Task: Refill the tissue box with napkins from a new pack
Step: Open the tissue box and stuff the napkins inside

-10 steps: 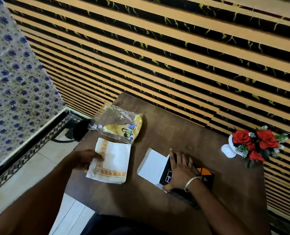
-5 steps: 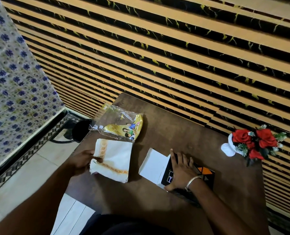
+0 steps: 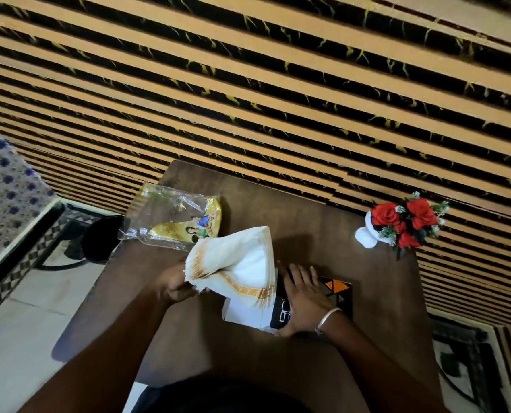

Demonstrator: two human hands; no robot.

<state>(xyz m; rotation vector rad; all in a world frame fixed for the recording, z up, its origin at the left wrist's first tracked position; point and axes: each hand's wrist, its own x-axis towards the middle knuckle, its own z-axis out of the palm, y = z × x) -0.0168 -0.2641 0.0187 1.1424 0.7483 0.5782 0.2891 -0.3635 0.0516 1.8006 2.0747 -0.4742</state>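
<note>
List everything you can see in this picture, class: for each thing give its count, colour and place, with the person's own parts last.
napkin stack: one, white with gold border, lifted over the box's open end
tissue box: one, black with orange triangles, lying on the table, white flap open
empty pack: one, clear and yellow plastic, table's far left corner
flower ornament: one, red roses with a white base, table's far right
table: one, dark brown, against the striped wall
left hand: one, grips the napkin stack
right hand: one, silver bangle at the wrist, rests flat on the tissue box

tissue box [image 3: 336, 296] mostly under right hand [image 3: 303, 299] and napkins [image 3: 239, 263]
</note>
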